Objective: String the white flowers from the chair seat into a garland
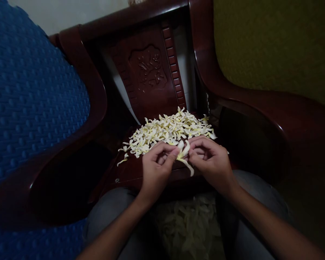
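Note:
A pale cream flower with long curled petals is between my two hands, over the front of the wooden seat. My left hand pinches it between thumb and fingers from the left side. From the right, the bent fingertips of my right hand close on one of its petals. Just behind my hands, a heap of similar white and yellowish flowers covers much of the seat. One flower lies apart at the heap's left edge.
The dark red wooden chair has a carved backrest and broad curved armrests on both sides. Between my knees, lower down, is a dim mass of more flowers. Blue textured material stands at the left, and an olive-coloured surface at the right.

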`<state>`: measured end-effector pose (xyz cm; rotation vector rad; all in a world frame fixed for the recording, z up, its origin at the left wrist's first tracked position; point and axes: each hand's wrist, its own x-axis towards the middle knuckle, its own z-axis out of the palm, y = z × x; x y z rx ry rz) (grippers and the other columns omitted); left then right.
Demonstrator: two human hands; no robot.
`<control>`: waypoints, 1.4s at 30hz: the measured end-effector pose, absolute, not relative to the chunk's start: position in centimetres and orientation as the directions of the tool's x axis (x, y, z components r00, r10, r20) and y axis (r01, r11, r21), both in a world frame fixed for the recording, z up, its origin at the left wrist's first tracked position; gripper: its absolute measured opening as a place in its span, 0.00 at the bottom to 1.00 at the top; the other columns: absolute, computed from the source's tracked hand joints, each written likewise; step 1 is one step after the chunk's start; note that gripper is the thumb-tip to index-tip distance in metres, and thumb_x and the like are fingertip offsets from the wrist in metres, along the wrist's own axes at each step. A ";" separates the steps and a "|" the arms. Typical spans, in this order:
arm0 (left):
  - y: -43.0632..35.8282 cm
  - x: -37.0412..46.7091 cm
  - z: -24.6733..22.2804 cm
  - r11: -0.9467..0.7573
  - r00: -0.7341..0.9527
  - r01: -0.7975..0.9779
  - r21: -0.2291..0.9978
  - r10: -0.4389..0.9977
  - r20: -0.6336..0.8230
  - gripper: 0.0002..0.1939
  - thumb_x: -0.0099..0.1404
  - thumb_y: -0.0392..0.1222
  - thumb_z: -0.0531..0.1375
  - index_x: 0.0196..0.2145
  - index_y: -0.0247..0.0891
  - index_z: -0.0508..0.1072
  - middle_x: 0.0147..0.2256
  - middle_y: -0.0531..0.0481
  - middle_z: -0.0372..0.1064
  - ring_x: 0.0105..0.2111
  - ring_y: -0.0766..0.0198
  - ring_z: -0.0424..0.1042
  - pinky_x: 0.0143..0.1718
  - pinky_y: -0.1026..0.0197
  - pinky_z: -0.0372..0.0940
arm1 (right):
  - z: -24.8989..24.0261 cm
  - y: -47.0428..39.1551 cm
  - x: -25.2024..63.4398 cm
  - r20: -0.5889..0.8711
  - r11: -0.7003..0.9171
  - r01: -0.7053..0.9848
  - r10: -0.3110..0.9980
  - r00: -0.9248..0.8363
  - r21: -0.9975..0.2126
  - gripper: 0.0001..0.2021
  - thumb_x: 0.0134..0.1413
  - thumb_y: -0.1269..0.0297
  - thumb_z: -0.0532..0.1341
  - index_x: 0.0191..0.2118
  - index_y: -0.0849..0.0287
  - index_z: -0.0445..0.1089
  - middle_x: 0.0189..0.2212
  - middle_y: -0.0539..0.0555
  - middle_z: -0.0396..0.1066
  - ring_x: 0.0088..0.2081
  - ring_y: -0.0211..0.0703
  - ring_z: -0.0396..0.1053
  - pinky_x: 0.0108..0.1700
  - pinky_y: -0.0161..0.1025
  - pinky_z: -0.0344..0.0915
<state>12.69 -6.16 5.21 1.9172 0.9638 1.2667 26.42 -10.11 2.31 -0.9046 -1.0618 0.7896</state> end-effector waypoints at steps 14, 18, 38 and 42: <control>-5.3 11.8 5.3 -0.425 0.118 0.140 0.894 0.904 0.412 0.07 0.58 0.42 0.63 0.29 0.36 0.72 0.24 0.53 0.66 0.24 0.69 0.64 0.25 0.67 0.61 | 3.2 -9.4 28.6 0.364 0.468 -0.026 0.720 0.591 -0.883 0.03 0.48 0.69 0.63 0.26 0.58 0.71 0.30 0.51 0.73 0.26 0.38 0.70 0.27 0.34 0.69; -5.6 12.0 5.3 -0.369 0.172 0.068 0.927 0.919 0.354 0.08 0.59 0.44 0.62 0.29 0.36 0.70 0.22 0.55 0.61 0.21 0.70 0.61 0.24 0.67 0.60 | 3.1 -9.4 28.5 0.368 0.474 -0.028 0.718 0.591 -0.880 0.04 0.48 0.66 0.64 0.27 0.58 0.71 0.31 0.52 0.72 0.25 0.38 0.69 0.27 0.35 0.69; -4.3 12.0 3.8 0.028 0.319 0.057 0.998 0.947 -0.045 0.15 0.56 0.48 0.65 0.35 0.32 0.75 0.36 0.44 0.74 0.34 0.64 0.71 0.33 0.65 0.66 | 2.6 -10.0 27.3 0.498 0.541 0.010 0.768 0.403 -0.841 0.02 0.51 0.69 0.62 0.29 0.57 0.69 0.34 0.53 0.67 0.33 0.40 0.67 0.29 0.34 0.66; -4.5 11.9 4.2 -0.053 0.230 -0.021 0.998 0.972 0.056 0.16 0.52 0.46 0.69 0.36 0.33 0.77 0.32 0.46 0.76 0.30 0.65 0.72 0.32 0.64 0.68 | 2.7 -9.9 27.6 0.498 0.542 0.024 0.752 0.433 -0.840 0.02 0.51 0.67 0.63 0.29 0.57 0.69 0.33 0.53 0.67 0.32 0.39 0.67 0.29 0.34 0.66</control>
